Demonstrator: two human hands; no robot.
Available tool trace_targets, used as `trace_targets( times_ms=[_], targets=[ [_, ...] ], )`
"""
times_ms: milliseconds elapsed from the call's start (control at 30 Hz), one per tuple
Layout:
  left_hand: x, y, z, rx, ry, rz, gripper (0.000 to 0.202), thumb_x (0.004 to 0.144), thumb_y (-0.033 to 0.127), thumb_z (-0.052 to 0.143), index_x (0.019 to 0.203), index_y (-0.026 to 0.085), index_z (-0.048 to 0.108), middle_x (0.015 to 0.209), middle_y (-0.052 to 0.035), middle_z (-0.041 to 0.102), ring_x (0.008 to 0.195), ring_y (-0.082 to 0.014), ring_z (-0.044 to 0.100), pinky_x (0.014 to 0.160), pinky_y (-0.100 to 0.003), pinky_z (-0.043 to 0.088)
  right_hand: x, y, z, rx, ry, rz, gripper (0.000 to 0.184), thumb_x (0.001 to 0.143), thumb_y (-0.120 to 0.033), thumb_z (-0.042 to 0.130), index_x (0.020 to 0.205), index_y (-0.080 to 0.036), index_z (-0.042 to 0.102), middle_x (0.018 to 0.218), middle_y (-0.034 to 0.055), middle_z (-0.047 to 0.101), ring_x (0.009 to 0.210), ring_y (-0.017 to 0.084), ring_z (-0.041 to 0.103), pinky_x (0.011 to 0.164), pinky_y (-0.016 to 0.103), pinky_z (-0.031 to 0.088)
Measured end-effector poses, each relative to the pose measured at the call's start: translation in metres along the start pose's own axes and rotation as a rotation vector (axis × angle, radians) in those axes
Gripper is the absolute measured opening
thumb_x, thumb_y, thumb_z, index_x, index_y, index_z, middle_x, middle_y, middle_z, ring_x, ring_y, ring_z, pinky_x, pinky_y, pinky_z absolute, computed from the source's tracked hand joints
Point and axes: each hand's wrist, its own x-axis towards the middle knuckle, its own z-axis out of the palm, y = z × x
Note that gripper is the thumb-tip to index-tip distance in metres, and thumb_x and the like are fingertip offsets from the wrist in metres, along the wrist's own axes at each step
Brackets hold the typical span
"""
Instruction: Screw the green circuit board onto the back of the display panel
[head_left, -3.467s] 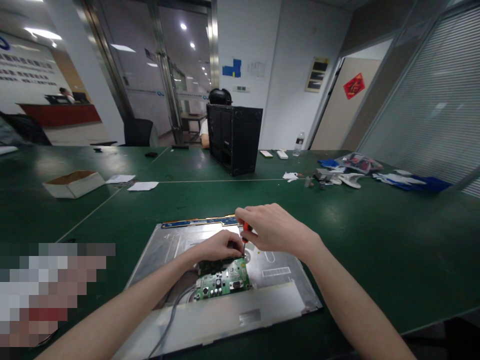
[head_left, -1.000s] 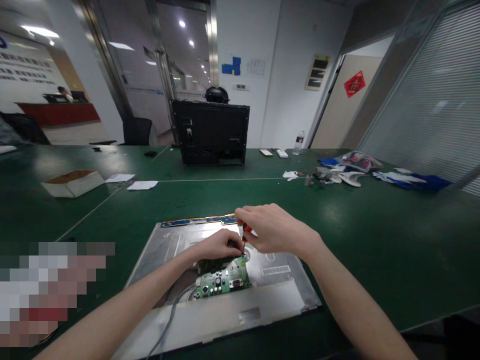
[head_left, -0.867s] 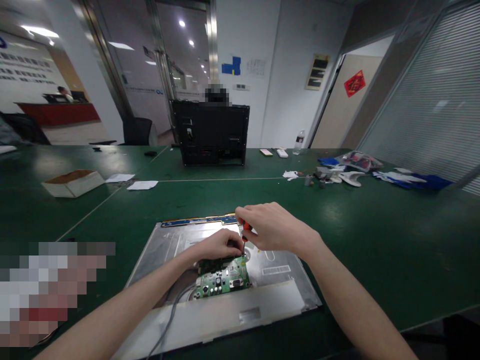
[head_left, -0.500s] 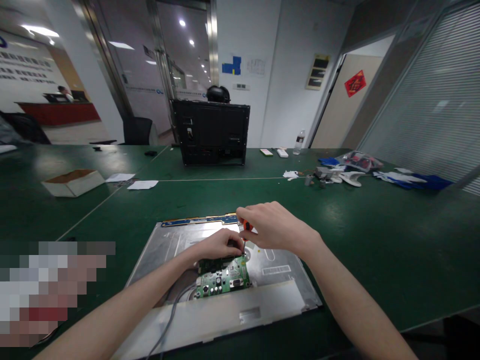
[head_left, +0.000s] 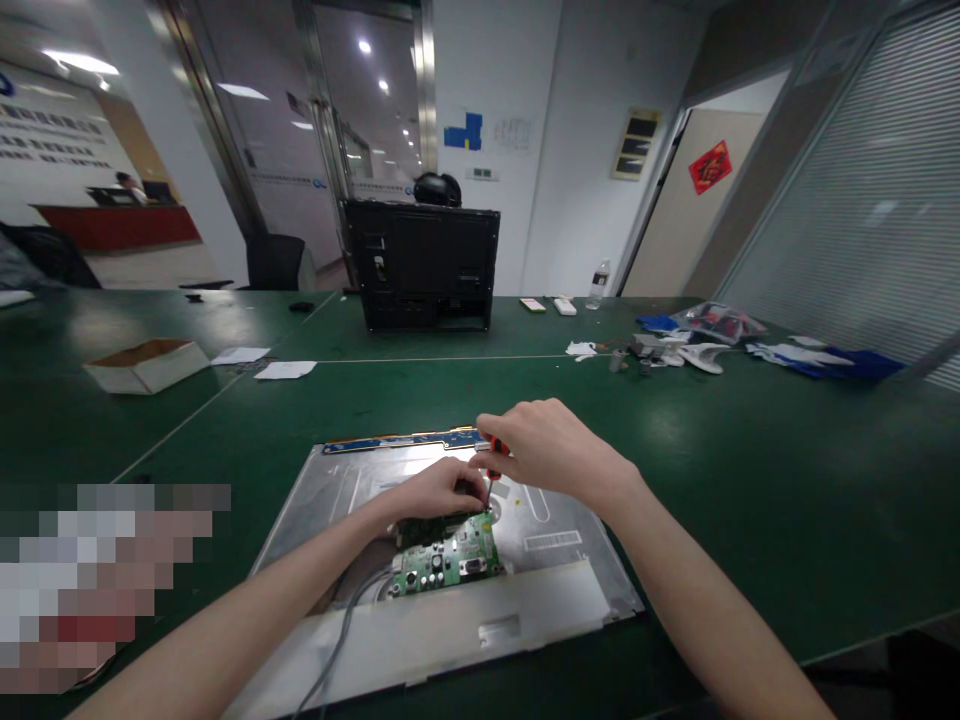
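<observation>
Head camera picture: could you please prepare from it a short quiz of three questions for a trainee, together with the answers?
1. Which hand holds the screwdriver: (a) left or (b) right?
2. True or false: the green circuit board lies on the metal panel.
3. Fill in: a clear ____ stands on the far side of the green table.

Key: 1. b, the right hand. 2. True. 3. bottle.

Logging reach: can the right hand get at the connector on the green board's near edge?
Probably yes: the connector sits uncovered, and the right hand is just beyond the green board. Its grip on the screwdriver looks like the main hindrance.
</observation>
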Motion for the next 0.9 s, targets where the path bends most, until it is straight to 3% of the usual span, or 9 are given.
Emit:
trace_targets(
  times_ms=[367, 533, 700, 900],
  targets=[
    [0.0006, -0.0035, -0.0002, 0.044, 0.017, 0.006, 0.01, 0.076, 0.018, 0.066, 0.084, 0.014, 0.071, 0.081, -0.0021, 0.07, 0.075, -0.0167, 0.062, 0.071, -0.023, 0.046, -0.0059, -0.0031, -0.0058, 0.148, 0.007, -0.117, 0.016, 0.08, -0.026, 0.053, 0.095, -0.019, 0.051, 0.082, 0.0014, 0.067, 0.063, 0.014, 0.056, 0.048, 0.026, 0.021],
    [0.0009, -0.0018, -0.0004, 0.033, 0.004, 0.014, 0.011, 0.076, 0.019, 0.066, 0.084, 0.014, 0.071, 0.079, -0.0019, 0.069, 0.075, -0.0169, 0.062, 0.07, -0.023, 0.046, -0.0048, -0.002, -0.0052, 0.117, 0.003, -0.095, 0.014, 0.085, -0.032, 0.053, 0.092, -0.02, 0.053, 0.08, 0.002, 0.067, 0.066, 0.015, 0.057, 0.05, 0.027, 0.021],
    [0.0003, -0.0001, -0.0008, -0.011, -0.014, 0.0, 0.009, 0.078, 0.018, 0.064, 0.083, 0.014, 0.069, 0.078, -0.0013, 0.069, 0.073, -0.0152, 0.062, 0.071, -0.022, 0.046, -0.0011, 0.0004, -0.0012, 0.034, -0.028, -0.028, 0.023, 0.089, -0.042, 0.05, 0.087, -0.021, 0.057, 0.072, 0.0024, 0.065, 0.061, 0.014, 0.056, 0.049, 0.028, 0.017],
    [0.0006, -0.001, 0.0, 0.022, 0.016, -0.014, 0.01, 0.075, 0.019, 0.067, 0.083, 0.013, 0.07, 0.08, -0.0028, 0.069, 0.075, -0.0167, 0.061, 0.07, -0.023, 0.046, -0.0039, -0.0038, -0.0074, 0.112, -0.033, -0.084, 0.012, 0.084, -0.028, 0.051, 0.093, -0.02, 0.051, 0.08, 0.0019, 0.066, 0.063, 0.014, 0.056, 0.049, 0.027, 0.02]
  ],
)
